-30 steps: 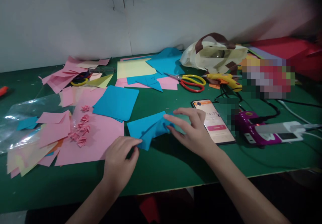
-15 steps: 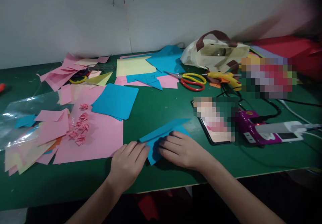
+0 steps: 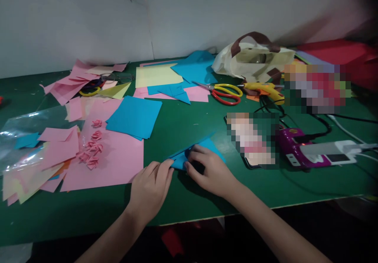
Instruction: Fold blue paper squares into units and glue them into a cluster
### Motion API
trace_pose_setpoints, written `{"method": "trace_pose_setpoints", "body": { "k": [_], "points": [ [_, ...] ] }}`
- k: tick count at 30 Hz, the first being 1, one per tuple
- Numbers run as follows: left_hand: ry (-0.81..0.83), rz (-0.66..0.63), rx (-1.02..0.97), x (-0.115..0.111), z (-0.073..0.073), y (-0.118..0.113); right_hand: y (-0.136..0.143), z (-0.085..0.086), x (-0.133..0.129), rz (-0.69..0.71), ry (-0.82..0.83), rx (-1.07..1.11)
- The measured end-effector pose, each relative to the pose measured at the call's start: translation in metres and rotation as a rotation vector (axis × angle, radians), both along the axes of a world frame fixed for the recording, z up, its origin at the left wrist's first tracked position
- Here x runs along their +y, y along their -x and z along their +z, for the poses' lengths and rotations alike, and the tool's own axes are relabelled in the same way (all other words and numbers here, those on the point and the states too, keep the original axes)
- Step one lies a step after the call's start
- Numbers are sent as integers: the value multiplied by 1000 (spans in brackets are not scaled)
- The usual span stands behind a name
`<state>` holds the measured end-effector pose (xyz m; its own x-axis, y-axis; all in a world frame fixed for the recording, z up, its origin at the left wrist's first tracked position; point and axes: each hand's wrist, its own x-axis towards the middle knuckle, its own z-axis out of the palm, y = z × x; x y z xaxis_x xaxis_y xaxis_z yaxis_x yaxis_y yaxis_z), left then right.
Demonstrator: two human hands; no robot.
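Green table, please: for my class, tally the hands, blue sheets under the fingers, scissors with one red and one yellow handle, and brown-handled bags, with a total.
Hands: 2 (left hand, right hand)
Blue sheet under the fingers: 1
Red-and-yellow-handled scissors: 1
Brown-handled bag: 1
Total: 5

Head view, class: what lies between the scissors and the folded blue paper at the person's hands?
In the head view, a bare stretch of green tabletop lies between the scissors and the folded blue paper.
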<state>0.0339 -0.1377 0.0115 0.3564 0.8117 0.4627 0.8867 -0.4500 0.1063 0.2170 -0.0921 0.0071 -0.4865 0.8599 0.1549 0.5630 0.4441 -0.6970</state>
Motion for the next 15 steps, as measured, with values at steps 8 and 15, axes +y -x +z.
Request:
{"method": "trace_pose_setpoints", "body": {
  "k": [8,15],
  "points": [
    [50,44,155,-14,-2,-12,6,-4,0,-151,-10,75],
    [61,63,259,-23,-4,-18,10,-15,-5,-312,-183,-109]
  ]
}}
